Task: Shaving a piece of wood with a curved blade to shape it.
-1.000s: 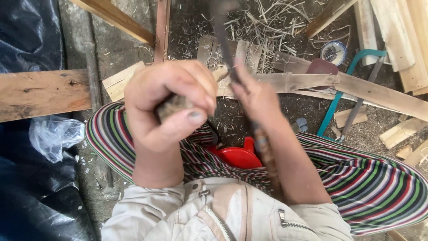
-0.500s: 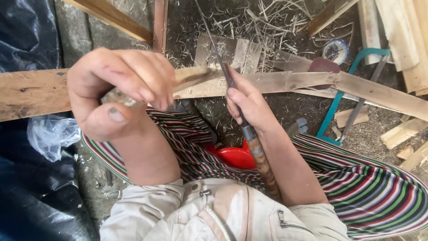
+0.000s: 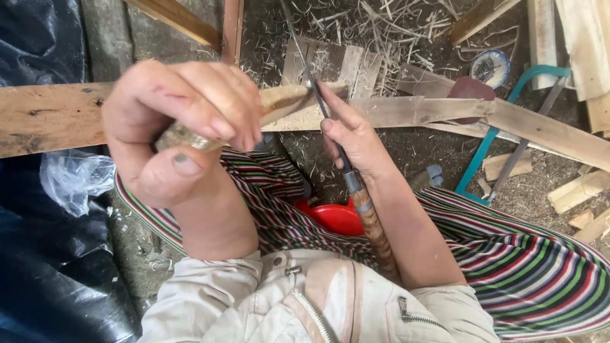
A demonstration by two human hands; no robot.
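The left hand (image 3: 184,127) is curled tight around a short piece of pale wood (image 3: 279,101), fingers wrapped over the top and the thumb locked underneath, so that only the tapered end sticks out to the right. That end sits above the person's lap, over the striped fabric (image 3: 521,267) and in front of the long plank (image 3: 445,111) that crosses the ground. The right hand (image 3: 356,136) pinches a long thin blade (image 3: 311,70) between thumb and extended fingers, while its wrapped handle (image 3: 372,222) lies back along the forearm — a grip that favours control over force.

To do this well, it seems wise to keep the blade at a shallow angle against the wood and take thin shavings — the edge sits just beside the left knuckles. The left grip looks firm enough to stop the wood twisting. A red bowl (image 3: 333,219) lies low between the knees.
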